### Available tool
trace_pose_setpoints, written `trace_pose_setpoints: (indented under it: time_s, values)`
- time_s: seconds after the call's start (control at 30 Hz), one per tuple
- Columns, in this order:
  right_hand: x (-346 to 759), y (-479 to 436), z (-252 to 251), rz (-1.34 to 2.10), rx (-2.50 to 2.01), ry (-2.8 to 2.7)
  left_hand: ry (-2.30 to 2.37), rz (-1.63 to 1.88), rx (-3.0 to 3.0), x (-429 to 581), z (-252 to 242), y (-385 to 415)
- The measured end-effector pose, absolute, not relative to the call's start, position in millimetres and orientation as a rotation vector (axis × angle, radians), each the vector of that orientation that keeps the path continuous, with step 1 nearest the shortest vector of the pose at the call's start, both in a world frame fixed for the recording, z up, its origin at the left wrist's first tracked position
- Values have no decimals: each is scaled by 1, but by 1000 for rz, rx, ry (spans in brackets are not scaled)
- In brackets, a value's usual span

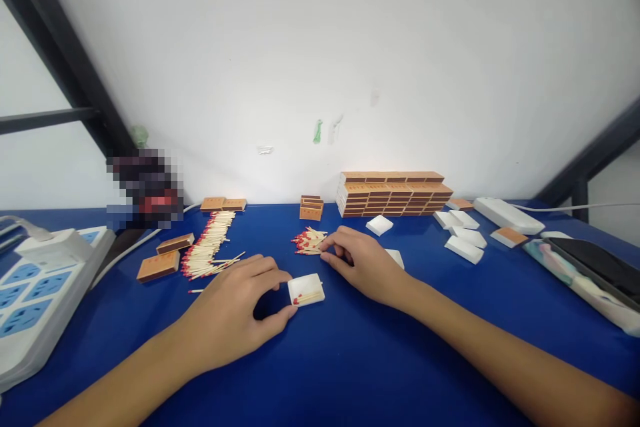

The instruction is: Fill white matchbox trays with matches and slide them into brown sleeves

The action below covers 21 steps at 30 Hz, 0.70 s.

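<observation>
Between the thumb and fingers of my left hand [240,313] is a small white matchbox tray [303,285], resting on the blue table. A few red-tipped matches [311,297] lie along its near side. Beyond the tray is a small loose pile of matches [307,240], heads mostly to the left. My right hand [360,260] reaches to the right end of this pile, thumb and forefinger pinched close at the match ends. Left of the pile, a long row of matches [207,247] is spread out, with a few strays near my left hand.
Stacked matchboxes [395,197] stand against the wall. More boxes lie at left [159,265] and mid-table [311,208]. Several white trays [464,248] sit at right, by a white power bank-like block [507,215] and a phone [595,267]. A power strip [60,287] occupies the left edge.
</observation>
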State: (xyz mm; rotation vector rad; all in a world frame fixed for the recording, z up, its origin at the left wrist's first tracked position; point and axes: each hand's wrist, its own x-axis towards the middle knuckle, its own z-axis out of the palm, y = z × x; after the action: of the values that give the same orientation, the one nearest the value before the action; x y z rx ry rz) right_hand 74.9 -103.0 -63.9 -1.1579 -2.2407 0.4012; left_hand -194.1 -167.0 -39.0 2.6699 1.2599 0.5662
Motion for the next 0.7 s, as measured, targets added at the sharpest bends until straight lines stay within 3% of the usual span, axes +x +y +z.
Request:
trace_pose_setpoints:
  time_s: [0.7]
  values:
    - [74, -113, -54, 389, -1321, -2329, 1285, 545, 2676, -194, -37, -166]
